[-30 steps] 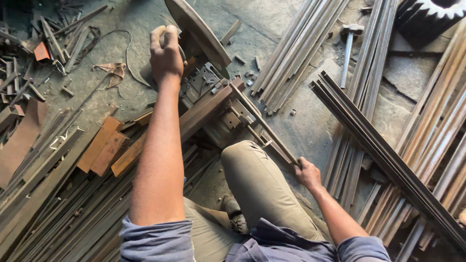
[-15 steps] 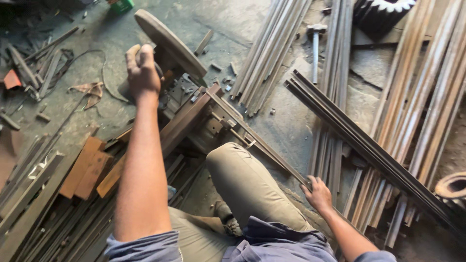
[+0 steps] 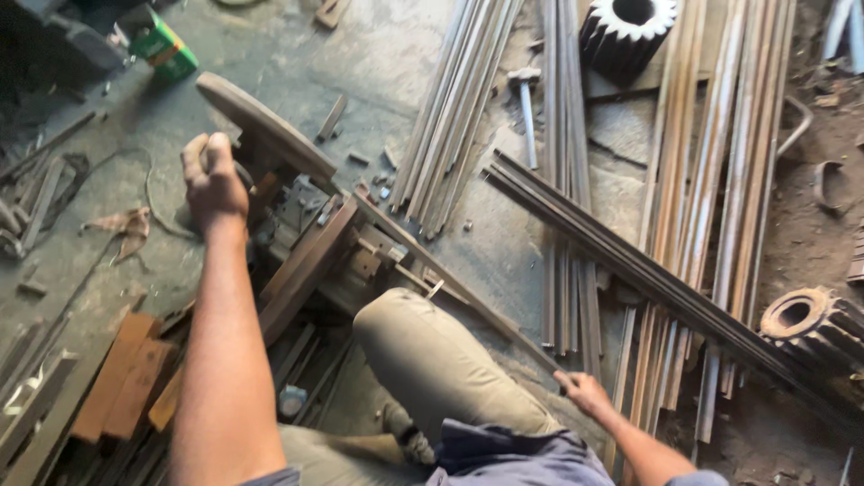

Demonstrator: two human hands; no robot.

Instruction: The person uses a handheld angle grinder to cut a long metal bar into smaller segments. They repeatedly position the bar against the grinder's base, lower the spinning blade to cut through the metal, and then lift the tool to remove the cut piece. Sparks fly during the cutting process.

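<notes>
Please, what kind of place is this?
Most likely a metal workshop: long steel bars lie on the floor, heavy gear wheels sit nearby, and a cutting machine stands by the left hand.

Single package in view: small green carton (image 3: 165, 47), box-shaped, lying tilted on the grey concrete floor (image 3: 378, 54) near the upper left corner. Bright green sides, with a band of red or orange and a pale patch on the upward face; print too blurred to make out. Positioned above and left of the raised left hand (image 3: 213, 180), well apart from it, just beside a dark bulky shape (image 3: 63, 40) at the frame edge. No signs, no screens, no other labels visible among the metal stock.
</notes>
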